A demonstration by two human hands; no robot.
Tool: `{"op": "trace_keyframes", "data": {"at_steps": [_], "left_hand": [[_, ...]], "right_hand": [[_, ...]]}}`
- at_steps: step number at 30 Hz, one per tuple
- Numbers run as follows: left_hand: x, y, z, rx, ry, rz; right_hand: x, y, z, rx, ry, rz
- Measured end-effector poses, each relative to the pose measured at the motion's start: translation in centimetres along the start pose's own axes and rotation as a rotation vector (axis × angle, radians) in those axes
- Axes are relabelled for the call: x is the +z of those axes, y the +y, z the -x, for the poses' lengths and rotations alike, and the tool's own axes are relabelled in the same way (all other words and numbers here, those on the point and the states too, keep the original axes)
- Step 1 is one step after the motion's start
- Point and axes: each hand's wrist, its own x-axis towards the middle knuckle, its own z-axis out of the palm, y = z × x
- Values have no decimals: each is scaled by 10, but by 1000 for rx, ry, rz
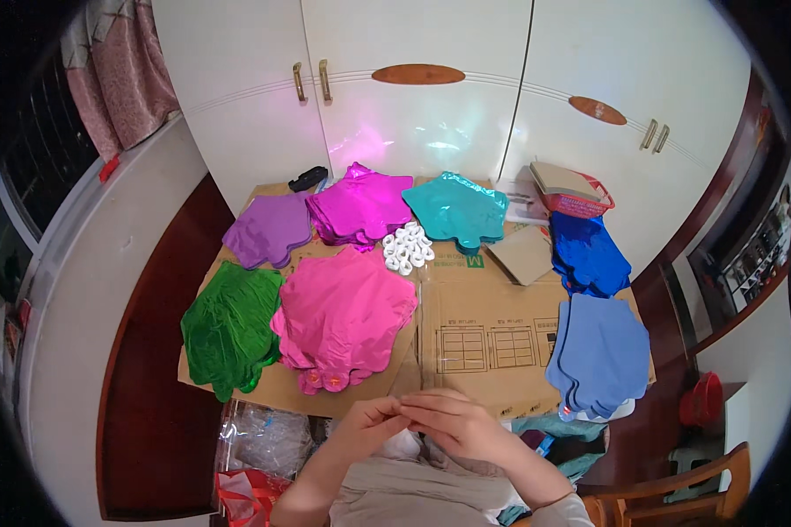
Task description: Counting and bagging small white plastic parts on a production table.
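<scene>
My left hand [371, 428] and my right hand [453, 423] meet just in front of the cardboard's near edge, fingertips pinched together. Whatever lies between them, if anything, is hidden by the fingers. Closest beyond them is a stack of flat pink foil balloons [347, 307], with a small pile of white ring-shaped pieces [408, 249] behind it. More flat foil stacks lie around: green [230, 325], purple [268, 228], magenta [360, 204], teal [457, 209], dark blue [589, 253] and light blue [602, 351].
Flattened cardboard [492, 378] covers the table, with a loose cardboard piece [523, 255] on it. A red basket [580, 204] stands at the back right, a black object [308, 178] at the back left. White cabinet doors [413, 123] rise behind. A wooden chair [685, 492] is at lower right.
</scene>
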Motion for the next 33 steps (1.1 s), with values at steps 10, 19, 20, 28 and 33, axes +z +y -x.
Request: {"op": "trace_keyframes", "data": {"at_steps": [10,19,20,28,33], "left_hand": [[-15,-3,12,-219,-160,-129],[-22,-2,12,-167,-127,36],[-22,2,12,-161,-100,97],[-32,6,15,33,87,-272],[-28,12,21,310,426,-718]], "right_hand": [[-2,7,9,312,-203,-370],[17,18,5,331,-227,-428],[17,17,1,319,-248,-393],[13,6,-28,259,-272,-214],[18,18,-49,131,-239,-145]]}}
